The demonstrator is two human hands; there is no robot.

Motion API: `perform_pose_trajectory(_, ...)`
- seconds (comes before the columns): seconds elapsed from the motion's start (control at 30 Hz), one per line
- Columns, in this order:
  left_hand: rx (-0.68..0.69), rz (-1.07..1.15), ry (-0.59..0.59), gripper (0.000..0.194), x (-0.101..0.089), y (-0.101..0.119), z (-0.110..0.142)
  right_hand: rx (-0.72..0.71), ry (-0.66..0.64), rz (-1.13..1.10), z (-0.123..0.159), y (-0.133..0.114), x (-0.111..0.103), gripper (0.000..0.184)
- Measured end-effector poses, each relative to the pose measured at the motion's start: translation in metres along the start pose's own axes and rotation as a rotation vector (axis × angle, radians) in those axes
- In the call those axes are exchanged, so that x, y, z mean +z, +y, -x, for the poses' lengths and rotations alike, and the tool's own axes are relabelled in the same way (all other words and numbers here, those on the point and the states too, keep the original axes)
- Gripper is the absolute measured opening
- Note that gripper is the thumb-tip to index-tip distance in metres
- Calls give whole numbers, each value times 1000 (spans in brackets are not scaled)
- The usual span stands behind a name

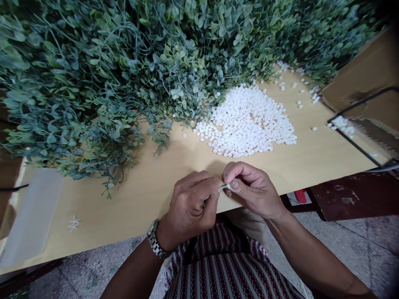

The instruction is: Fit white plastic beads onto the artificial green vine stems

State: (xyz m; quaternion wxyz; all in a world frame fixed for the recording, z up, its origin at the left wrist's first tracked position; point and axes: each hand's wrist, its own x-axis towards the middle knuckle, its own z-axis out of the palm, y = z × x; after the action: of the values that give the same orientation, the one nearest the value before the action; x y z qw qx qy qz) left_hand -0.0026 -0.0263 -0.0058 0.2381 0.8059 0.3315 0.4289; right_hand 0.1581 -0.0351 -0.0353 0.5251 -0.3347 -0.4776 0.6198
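My left hand [195, 199] is closed in a pinch on a thin green stem [223, 186], most of it hidden in the fingers. At the stem's end, my right hand [254, 187] pinches a small white plastic piece [228, 186] between thumb and forefinger. Both hands meet over the table's near edge, fingertips almost touching. Just beyond them lies a broad pile of small white plastic pieces [249, 120]. Behind the pile rises a large heap of artificial green foliage [174, 54].
The pale wooden table [131, 207] carries a translucent sheet [34, 216] and a few thin white sticks [74, 223] at left. A torn cardboard box [368, 70] and a black metal frame [355, 148] stand at right. Below is a dark red stool [355, 197].
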Motion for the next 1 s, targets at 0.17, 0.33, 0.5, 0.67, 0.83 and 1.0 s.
perform_pose_trajectory(0.17,-2,-18,8,14,1,1,-1,-31,17,39,2,-2,1,3)
perform_pose_trajectory(0.33,-11,-28,-1,16,0,1,-1,-39,28,62,2,-2,2,4)
perform_pose_trajectory(0.5,-4,-29,1,16,1,0,-1,-58,36,74,1,-2,4,4)
perform_pose_trajectory(0.67,-5,-33,0,16,1,0,0,-49,37,76,2,-2,4,4)
perform_pose_trajectory(0.83,-9,-32,6,16,2,0,1,-43,39,76,1,-2,4,3)
perform_pose_trajectory(1.0,-39,-9,-14,16,4,-1,1,-46,25,115,-1,-1,3,3)
